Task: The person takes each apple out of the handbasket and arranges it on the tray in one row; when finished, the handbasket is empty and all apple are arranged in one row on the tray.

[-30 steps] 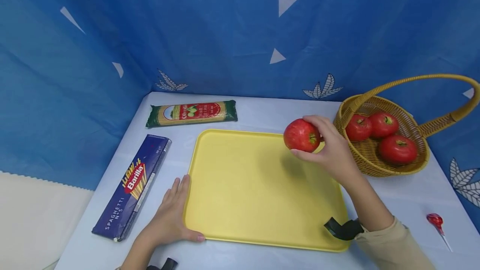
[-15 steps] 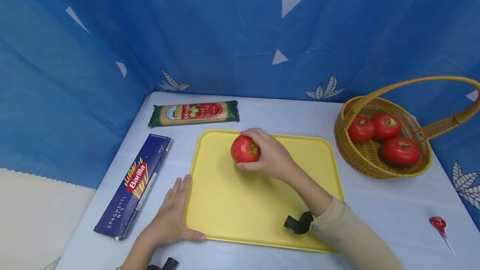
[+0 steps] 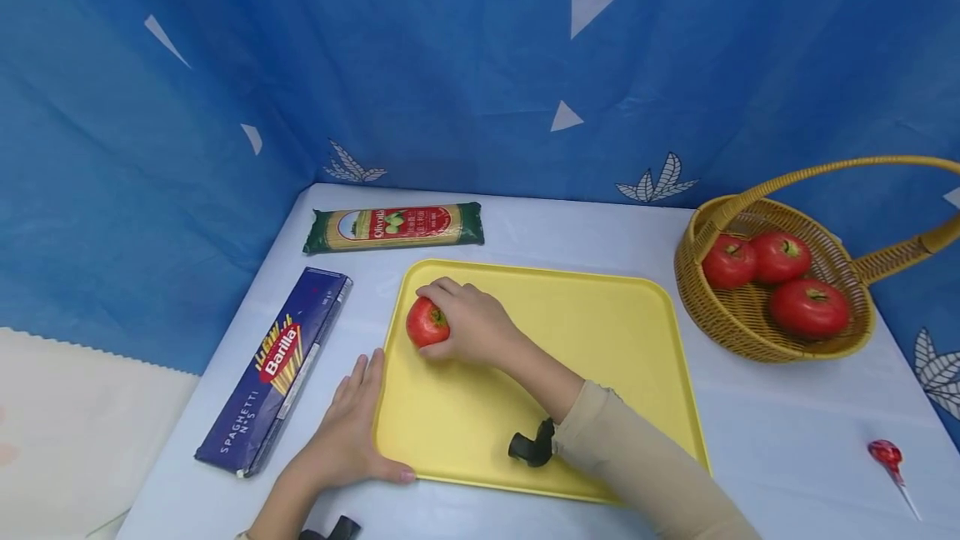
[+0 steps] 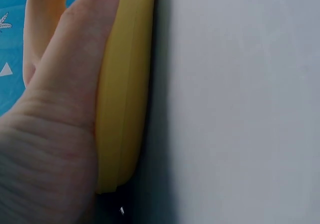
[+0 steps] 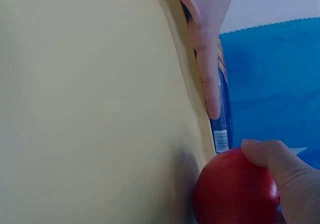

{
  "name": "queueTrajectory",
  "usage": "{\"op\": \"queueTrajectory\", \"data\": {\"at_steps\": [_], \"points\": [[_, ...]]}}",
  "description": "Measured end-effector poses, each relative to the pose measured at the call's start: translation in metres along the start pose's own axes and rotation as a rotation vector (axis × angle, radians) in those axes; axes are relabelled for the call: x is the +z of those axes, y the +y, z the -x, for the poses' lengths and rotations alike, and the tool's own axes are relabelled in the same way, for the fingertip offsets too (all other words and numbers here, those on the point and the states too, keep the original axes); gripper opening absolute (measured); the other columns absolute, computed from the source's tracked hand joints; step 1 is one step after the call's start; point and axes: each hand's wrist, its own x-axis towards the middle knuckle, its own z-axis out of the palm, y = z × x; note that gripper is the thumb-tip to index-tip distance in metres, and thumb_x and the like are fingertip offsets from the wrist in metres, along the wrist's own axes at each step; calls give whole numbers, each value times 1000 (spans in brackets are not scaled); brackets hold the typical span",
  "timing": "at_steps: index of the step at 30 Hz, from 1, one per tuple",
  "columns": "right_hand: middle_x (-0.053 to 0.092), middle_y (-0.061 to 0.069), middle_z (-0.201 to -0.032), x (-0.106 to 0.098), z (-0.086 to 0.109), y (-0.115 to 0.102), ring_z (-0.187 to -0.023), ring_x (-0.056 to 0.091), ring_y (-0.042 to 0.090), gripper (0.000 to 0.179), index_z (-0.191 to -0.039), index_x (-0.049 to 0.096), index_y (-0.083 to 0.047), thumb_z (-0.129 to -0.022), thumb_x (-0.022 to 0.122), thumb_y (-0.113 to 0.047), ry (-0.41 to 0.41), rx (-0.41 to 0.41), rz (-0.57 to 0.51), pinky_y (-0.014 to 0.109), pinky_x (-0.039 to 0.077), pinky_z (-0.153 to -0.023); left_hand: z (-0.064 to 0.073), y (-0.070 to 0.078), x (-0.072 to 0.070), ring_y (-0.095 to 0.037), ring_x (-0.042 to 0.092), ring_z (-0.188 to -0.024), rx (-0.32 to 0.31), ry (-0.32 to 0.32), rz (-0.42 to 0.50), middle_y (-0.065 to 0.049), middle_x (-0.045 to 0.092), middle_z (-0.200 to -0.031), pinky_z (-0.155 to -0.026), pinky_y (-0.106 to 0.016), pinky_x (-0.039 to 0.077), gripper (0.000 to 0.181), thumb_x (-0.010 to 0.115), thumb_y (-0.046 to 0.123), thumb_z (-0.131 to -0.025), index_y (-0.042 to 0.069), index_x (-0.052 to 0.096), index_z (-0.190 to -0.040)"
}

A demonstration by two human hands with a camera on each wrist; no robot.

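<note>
While a blue cloth (image 3: 450, 65) hangs behind the desk's (image 3: 787, 432) far edge, a yellow tray (image 3: 585, 332) lies towards its near edge. A basket (image 3: 701, 307) stands at the desk's far right corner; a spaghetti box (image 3: 273, 373) slants along the left edge, and a pasta packet (image 3: 393, 227) lies by the far edge, towards the left corner. The left hand (image 3: 345, 436), fingers straight and thumb spread, rests against the tray's near left corner. The right hand (image 3: 472, 323) grips 1 apple (image 3: 426, 325) over the tray by its left edge, towards the far left corner; I cannot tell whether they touch. The basket holds 3 more apples (image 3: 810, 308). A lollipop (image 3: 887, 455) lies near the desk's right edge.
</note>
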Motion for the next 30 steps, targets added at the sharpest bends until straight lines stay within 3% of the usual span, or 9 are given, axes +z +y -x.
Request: {"op": "queueTrajectory", "data": {"at_steps": [6,18,24,30], "points": [[53,-4,-139,9,-9,-5,-108,55,19,80,-145,48,-25,-77,76,-55,30,24,36,35,56,-81,-1,1,0,-38,-3,-155,-9,-17,-13,-13,1,-169,-123,-62,4,163,82,81,-41,13,-7,-160],[48,0,-146,22,-12,-3,-115,54,19,96,-152,36,-20,-76,75,-63,66,107,-118,35,57,-85,-2,5,0,-40,-4,-155,-19,-40,-13,-15,-1,-168,-123,-61,3,162,82,81,-43,13,-7,-160],[48,-1,-149,11,5,5,-124,53,22,95,-152,36,-22,-76,75,-64,112,83,-130,44,55,-96,-1,4,-1,-40,-4,-154,-14,-34,-4,-14,-1,-168,-122,-63,3,161,83,79,-43,15,-7,-160],[47,-4,-150,-18,40,16,-133,48,21,86,-150,42,-27,-78,76,-59,201,83,-165,49,50,-104,2,4,-2,-39,-6,-155,-9,-24,-1,-13,0,-169,-123,-62,3,162,83,78,-41,15,-6,-160]]}}
